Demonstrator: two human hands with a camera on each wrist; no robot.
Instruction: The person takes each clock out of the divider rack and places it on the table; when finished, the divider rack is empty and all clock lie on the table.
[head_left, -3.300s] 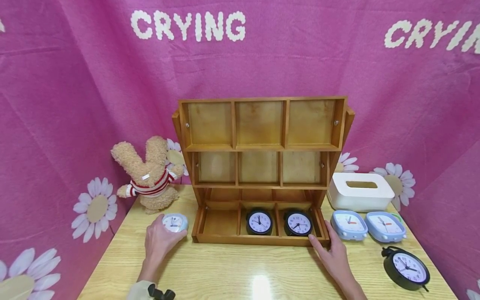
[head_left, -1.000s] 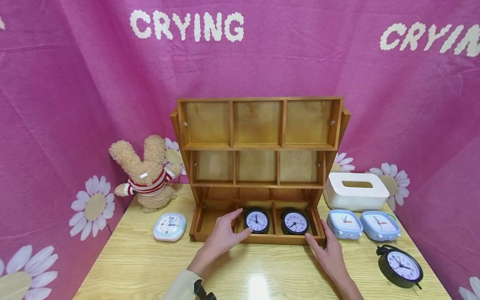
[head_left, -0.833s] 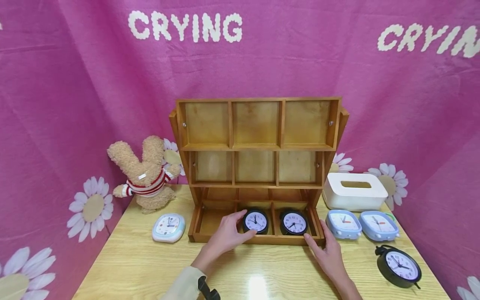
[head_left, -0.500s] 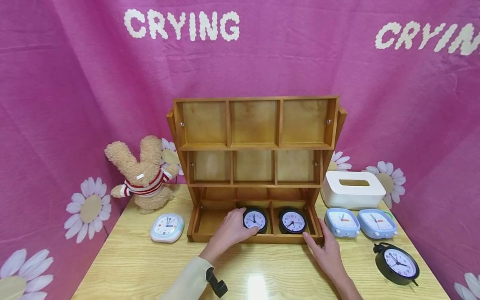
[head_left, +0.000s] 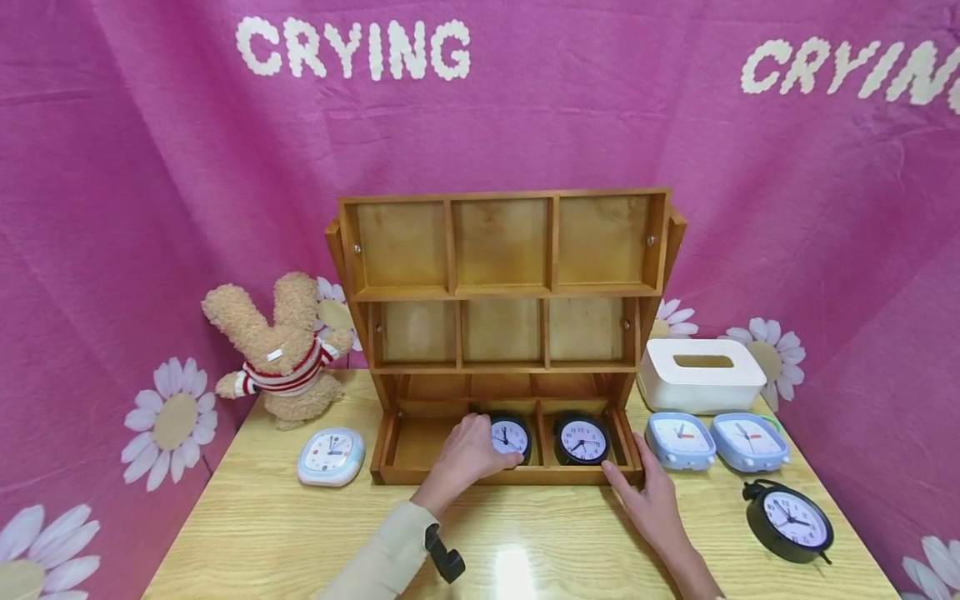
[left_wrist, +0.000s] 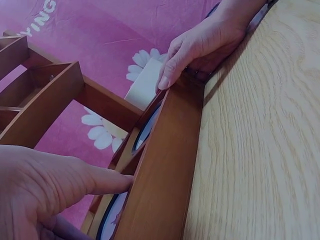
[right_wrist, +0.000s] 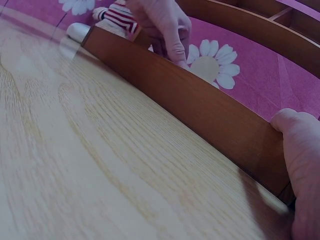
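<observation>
A wooden display shelf (head_left: 495, 292) with square compartments stands on the table. Its bottom tray holds two black round alarm clocks side by side. My left hand (head_left: 467, 457) grips the middle alarm clock (head_left: 508, 435) by its left edge, thumb at the lower front and fingers behind; part of the clock is hidden. The other alarm clock (head_left: 582, 439) sits in the right compartment. My right hand (head_left: 654, 504) holds the tray's right front corner, its thumb on the front board (right_wrist: 195, 102) in the right wrist view.
A pale blue-and-white clock (head_left: 331, 457) lies left, before a plush rabbit (head_left: 288, 367). On the right are two blue clocks (head_left: 680, 439), a black twin-bell-style clock (head_left: 790, 520) and a white tissue box (head_left: 702, 383). A pink curtain (head_left: 570, 108) hangs behind.
My left hand has let go of the pale blue-and-white clock, moved right to the tray and closed on the middle alarm clock. My right hand has stayed at the tray's corner.
</observation>
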